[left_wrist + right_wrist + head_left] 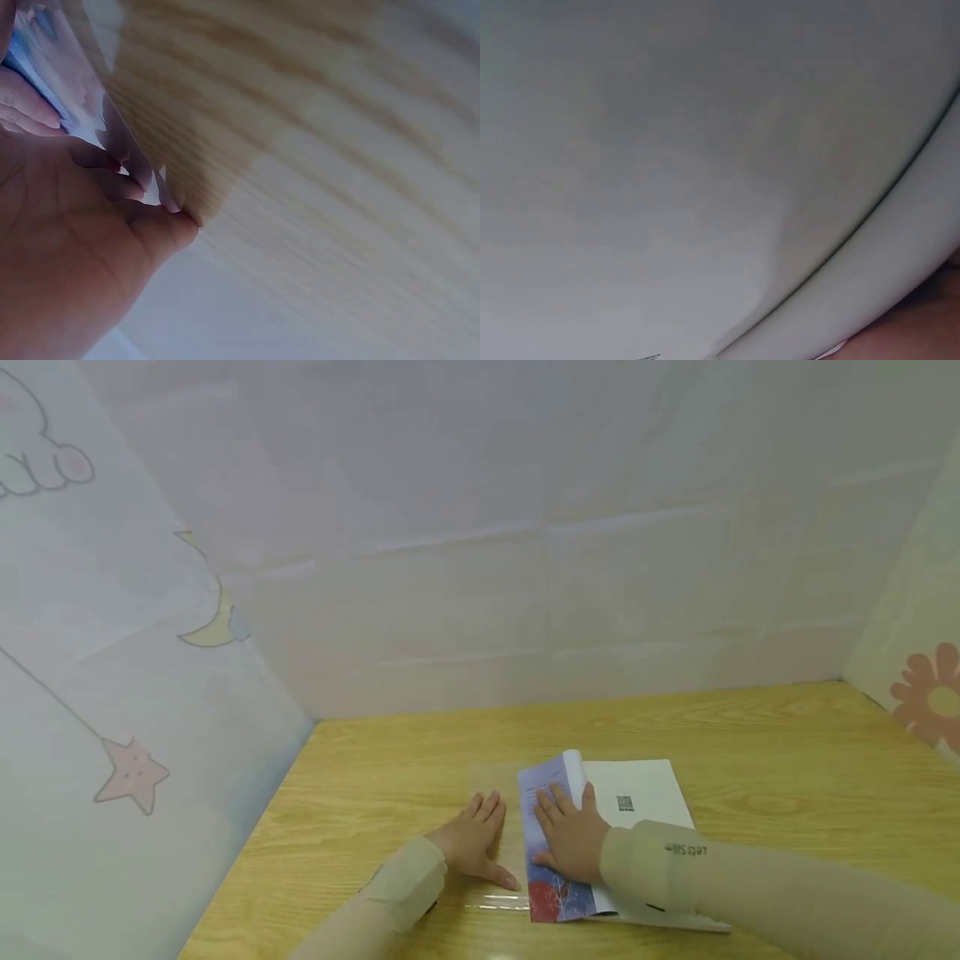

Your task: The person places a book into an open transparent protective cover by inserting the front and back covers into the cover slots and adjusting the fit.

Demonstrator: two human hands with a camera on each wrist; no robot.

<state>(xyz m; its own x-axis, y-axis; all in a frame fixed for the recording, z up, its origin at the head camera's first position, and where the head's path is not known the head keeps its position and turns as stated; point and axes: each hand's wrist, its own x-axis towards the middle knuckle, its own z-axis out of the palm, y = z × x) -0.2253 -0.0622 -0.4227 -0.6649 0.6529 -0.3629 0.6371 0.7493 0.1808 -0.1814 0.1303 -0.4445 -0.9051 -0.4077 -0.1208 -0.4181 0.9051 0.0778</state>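
Observation:
A book or booklet lies on the table, its white page [645,777] showing a small QR code. Its blue, purple and red cover [546,893] is folded over to the left, with a curled upper edge. My right hand [573,842] rests on this folded cover with its fingers spread. Left of it, my left hand [472,842] lies flat on a clear plastic sheet [498,903], thumb pointing towards the cover. In the left wrist view, the left hand's fingertips [184,223] touch the sheet's edge. The right wrist view shows mostly the white page [630,225] and a curved edge.
The wood-grain table [787,793] extends around the book on all sides. Behind it hangs a pale cloth backdrop [525,568], with printed side panels at left and right. Both forearms are in light sleeves [787,881].

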